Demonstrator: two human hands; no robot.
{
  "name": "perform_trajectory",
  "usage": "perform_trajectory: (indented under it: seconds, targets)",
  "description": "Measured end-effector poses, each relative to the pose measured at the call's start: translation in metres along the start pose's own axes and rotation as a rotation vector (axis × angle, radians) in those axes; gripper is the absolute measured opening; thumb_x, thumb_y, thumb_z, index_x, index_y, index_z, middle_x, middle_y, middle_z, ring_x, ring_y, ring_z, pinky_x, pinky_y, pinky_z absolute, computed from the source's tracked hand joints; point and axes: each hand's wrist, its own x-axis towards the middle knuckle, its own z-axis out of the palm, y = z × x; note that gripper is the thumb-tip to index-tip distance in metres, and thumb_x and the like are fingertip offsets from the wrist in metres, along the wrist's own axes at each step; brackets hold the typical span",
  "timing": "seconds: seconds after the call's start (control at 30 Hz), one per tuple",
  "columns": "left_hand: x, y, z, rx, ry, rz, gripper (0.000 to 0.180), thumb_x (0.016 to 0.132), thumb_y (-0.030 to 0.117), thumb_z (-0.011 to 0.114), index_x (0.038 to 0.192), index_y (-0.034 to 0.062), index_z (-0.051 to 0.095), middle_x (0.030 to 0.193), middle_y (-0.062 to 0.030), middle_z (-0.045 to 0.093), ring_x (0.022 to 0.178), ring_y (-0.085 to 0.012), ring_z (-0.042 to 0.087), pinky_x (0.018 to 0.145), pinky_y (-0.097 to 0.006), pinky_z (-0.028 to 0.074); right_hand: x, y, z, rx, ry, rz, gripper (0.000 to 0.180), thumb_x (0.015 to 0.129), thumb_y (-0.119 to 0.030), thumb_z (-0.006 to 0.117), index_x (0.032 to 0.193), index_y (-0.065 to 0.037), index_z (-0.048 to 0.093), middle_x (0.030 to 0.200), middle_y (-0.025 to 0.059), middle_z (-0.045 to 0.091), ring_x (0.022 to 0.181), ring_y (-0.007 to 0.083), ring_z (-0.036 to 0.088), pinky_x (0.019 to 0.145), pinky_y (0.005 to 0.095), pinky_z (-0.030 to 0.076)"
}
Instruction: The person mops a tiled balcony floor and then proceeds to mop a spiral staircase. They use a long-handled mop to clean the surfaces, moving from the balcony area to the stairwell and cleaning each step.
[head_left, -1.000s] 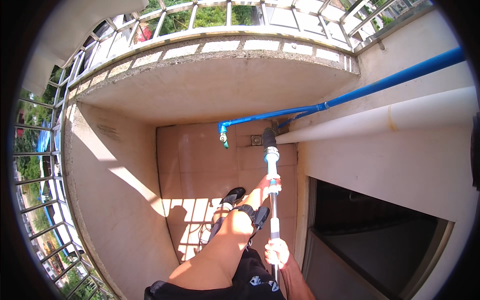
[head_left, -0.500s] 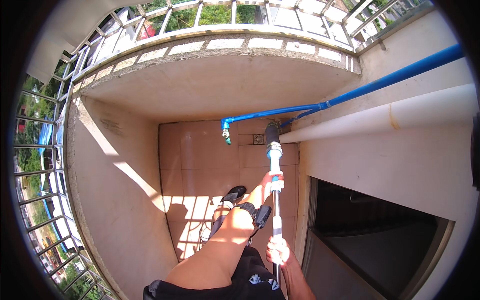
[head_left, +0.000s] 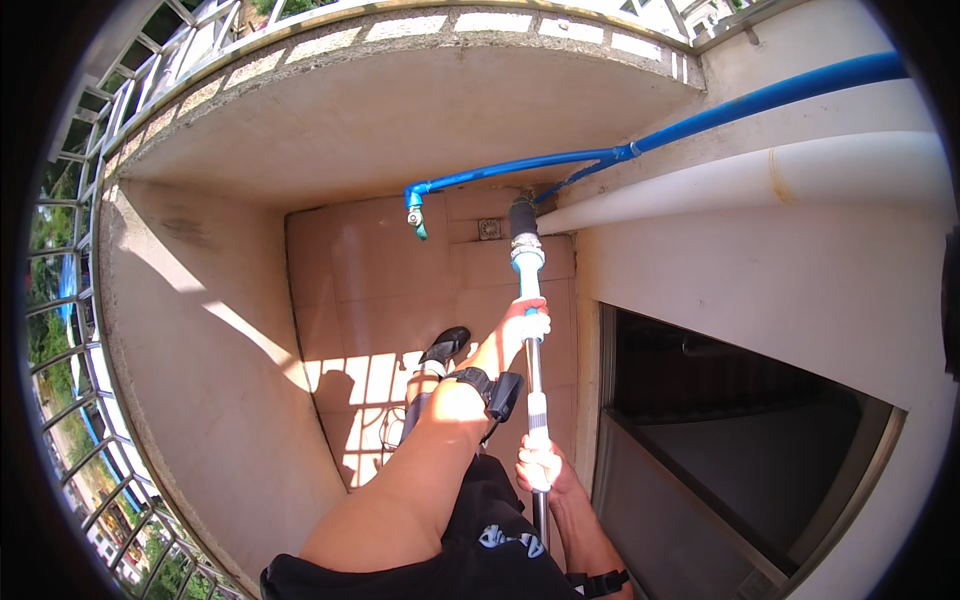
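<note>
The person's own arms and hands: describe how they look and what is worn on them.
Left hand and right hand wear no gloves. The left arm has a black strap with a boxy black device; the right arm has a black band.

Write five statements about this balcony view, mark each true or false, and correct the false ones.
1. The left hand and the right hand both grip the mop-like pole. True.
2. The right hand is the one nearer the pole's dark head. False: the left hand is nearer it.
3. In the picture, the square floor drain lies to the left of the dark head. True.
4. The blue pipe ends in a tap with a green handle. True.
5. In the picture, the thick white pipe runs above the blue pipe. False: it runs below the blue pipe.
</note>
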Motion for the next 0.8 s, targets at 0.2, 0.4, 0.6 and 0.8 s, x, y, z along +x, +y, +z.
perform_trajectory:
  seconds: [0.2, 0.4, 0.6, 0.8]
  targets:
    - [0.023, -0.003, -0.007, -0.415, -0.015, -0.182, 0.008, 0.092, 0.013, 0.056, 0.087, 0.0082, 0.051, 0.066, 0.0005, 0.045, 0.050, -0.0113, 0.044, 0.048, -0.028, 0.040, -0.003, 0.000, 0.008, -0.075, 0.057, -0.006, 0.016, 0.089, 0.000, 0.058, 0.098, -0.010, 0.050, 0.062, -0.0004, 0.045, 0.045, 0.0151, 0.048, 0.040, 0.0311, 0.041]
    - [0.020, 0.002, 0.009, -0.196, -0.022, -0.187, 0.021, 0.094, 0.014, 0.053, 0.074, 0.0119, 0.046, 0.057, 0.0020, 0.039, 0.043, -0.0113, 0.038, 0.043, -0.026, 0.035, -0.012, -0.008, 0.008, -0.169, 0.197, 0.034, 0.018, 0.089, -0.001, 0.059, 0.101, -0.011, 0.051, 0.066, -0.0013, 0.047, 0.049, 0.0130, 0.049, 0.042, 0.0299, 0.041]
    - [0.015, 0.002, 0.010, -0.211, -0.010, -0.228, 0.031, 0.095, 0.015, 0.051, 0.066, 0.0156, 0.038, 0.053, 0.0030, 0.033, 0.039, -0.0115, 0.031, 0.038, -0.025, 0.029, -0.020, -0.012, 0.025, -0.219, 0.177, 0.019, 0.018, 0.089, -0.005, 0.063, 0.098, -0.011, 0.048, 0.066, 0.0000, 0.049, 0.048, 0.0124, 0.051, 0.043, 0.0292, 0.044]
    - [0.023, -0.016, -0.001, -0.168, 0.086, -0.258, 0.018, 0.091, 0.017, 0.060, 0.100, 0.0065, 0.048, 0.073, -0.0082, 0.054, 0.061, -0.0272, 0.060, 0.059, -0.041, 0.054, -0.017, -0.033, 0.021, -0.940, 0.377, -0.116, 0.021, 0.088, -0.016, 0.068, 0.089, -0.006, 0.049, 0.061, 0.0026, 0.053, 0.045, 0.0117, 0.052, 0.041, 0.0273, 0.043]
